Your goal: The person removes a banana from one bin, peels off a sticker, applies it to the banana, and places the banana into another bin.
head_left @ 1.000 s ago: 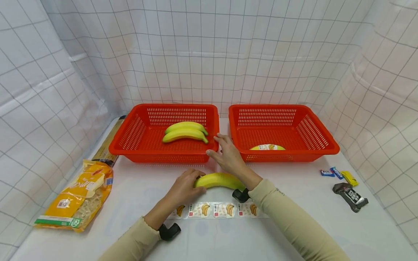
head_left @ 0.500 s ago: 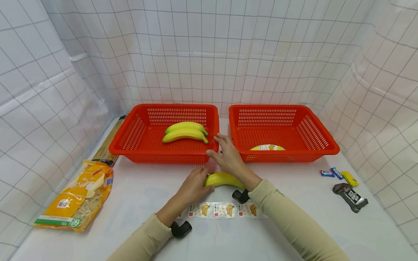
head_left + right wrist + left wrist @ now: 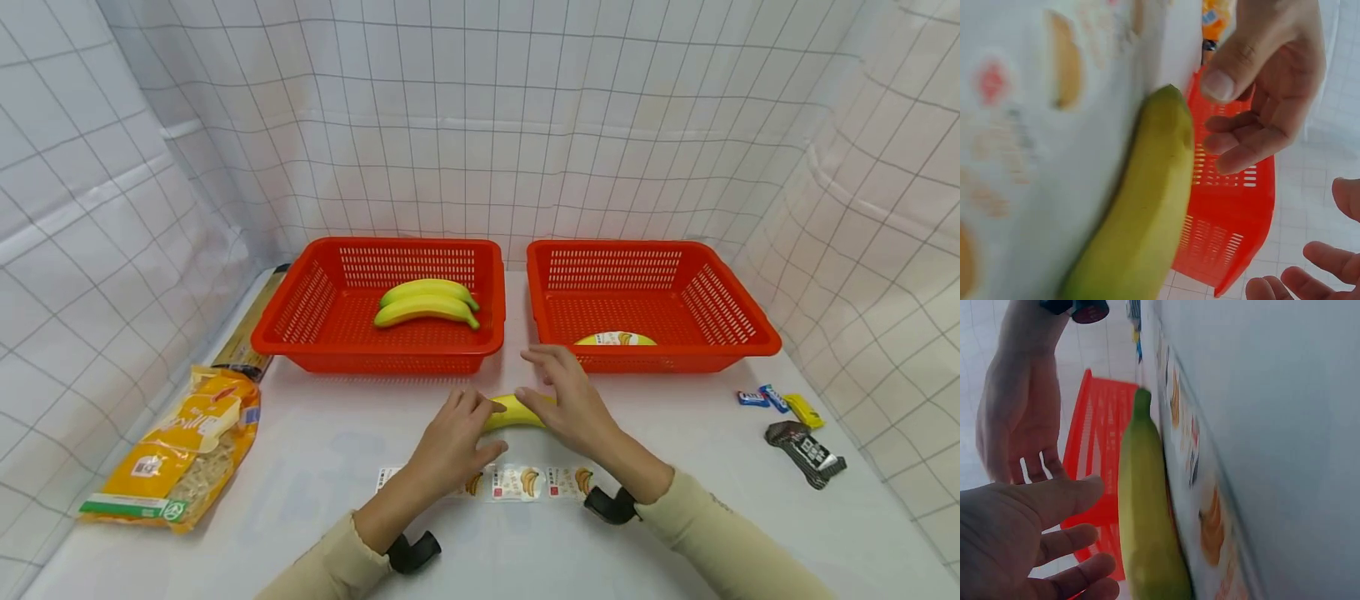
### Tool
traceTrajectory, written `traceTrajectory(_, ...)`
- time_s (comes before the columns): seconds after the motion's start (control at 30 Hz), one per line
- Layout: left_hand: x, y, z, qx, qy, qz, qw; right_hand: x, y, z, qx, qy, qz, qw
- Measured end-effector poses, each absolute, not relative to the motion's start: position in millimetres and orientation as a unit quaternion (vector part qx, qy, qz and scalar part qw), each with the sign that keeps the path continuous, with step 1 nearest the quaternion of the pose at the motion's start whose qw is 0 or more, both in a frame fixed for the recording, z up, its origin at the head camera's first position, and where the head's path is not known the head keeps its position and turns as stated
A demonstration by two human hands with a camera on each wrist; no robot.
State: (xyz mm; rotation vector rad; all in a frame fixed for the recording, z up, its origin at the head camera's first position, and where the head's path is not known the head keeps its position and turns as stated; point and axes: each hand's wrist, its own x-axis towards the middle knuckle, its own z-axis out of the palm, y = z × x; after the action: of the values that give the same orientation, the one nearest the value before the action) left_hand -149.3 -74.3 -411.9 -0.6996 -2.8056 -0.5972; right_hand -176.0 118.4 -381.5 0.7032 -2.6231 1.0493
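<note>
A yellow banana (image 3: 517, 411) lies on the white table between my two hands, with its green-tipped end showing in the left wrist view. My left hand (image 3: 453, 442) hovers by its left part, fingers loosely bent and apart from the peel in the wrist views. Over the banana's right end is my right hand (image 3: 573, 404), fingers spread and holding nothing. A strip of banana-printed stickers (image 3: 517, 483) lies on the table just in front of the banana, partly covered by my left hand and wrist.
Two bananas (image 3: 426, 310) lie in the left red basket (image 3: 375, 364). In the right red basket (image 3: 697, 360) sits a stickered banana (image 3: 615, 339). An orange snack bag (image 3: 180, 450) lies at left; small wrapped sweets (image 3: 802, 410) and a dark wrapped bar (image 3: 805, 450) lie at right.
My left hand slid the banana slightly right, then let go of it. My right hand drew back from the left basket's corner toward me and to the right, over the banana.
</note>
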Motion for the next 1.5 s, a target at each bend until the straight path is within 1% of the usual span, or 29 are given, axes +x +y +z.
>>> traceTrajectory(0.1, -141.3, -68.3, -414.7, -0.261, -0.940, -0.208, 0.076, -156.1, 137.0, -391.9, 0.249, -0.903, 0.326, 0.130)
traceTrajectory(0.17, -137.4, -64.5, -417.8, -0.270, -0.937, -0.215, 0.056, -145.3, 149.2, -400.0, 0.250, -0.911, 0.303, 0.122)
traceTrajectory(0.33, -131.8, -56.7, -424.7, -0.279, -0.929, -0.242, -0.003, -128.2, 174.4, -420.3, 0.234, -0.939, 0.240, 0.070)
traceTrajectory(0.5, -130.6, -49.9, -428.8, -0.285, -0.924, -0.253, -0.037, -121.2, 187.3, -430.4, 0.227, -0.951, 0.208, 0.022)
traceTrajectory(0.57, -130.7, -47.9, -430.4, -0.290, -0.923, -0.249, -0.040, -120.4, 188.9, -431.7, 0.227, -0.954, 0.198, 0.010)
traceTrajectory(0.7, -130.5, -45.5, -433.0, -0.292, -0.926, -0.236, -0.048, -120.3, 190.8, -433.7, 0.234, -0.956, 0.179, 0.004)
traceTrajectory(0.83, -129.7, -44.4, -434.0, -0.288, -0.929, -0.228, -0.051, -119.2, 191.5, -434.6, 0.249, -0.955, 0.160, 0.013)
traceTrajectory(1.1, -126.8, -45.0, -432.6, -0.294, -0.928, -0.227, -0.036, -116.2, 188.4, -433.8, 0.261, -0.955, 0.137, 0.034)
traceTrajectory(1.27, -126.1, -44.9, -432.1, -0.293, -0.928, -0.228, -0.036, -118.1, 188.7, -437.7, 0.267, -0.945, 0.185, 0.029)
traceTrajectory(1.5, -127.1, -44.7, -432.5, -0.291, -0.928, -0.228, -0.047, -119.5, 197.6, -443.8, 0.226, -0.928, 0.295, -0.018)
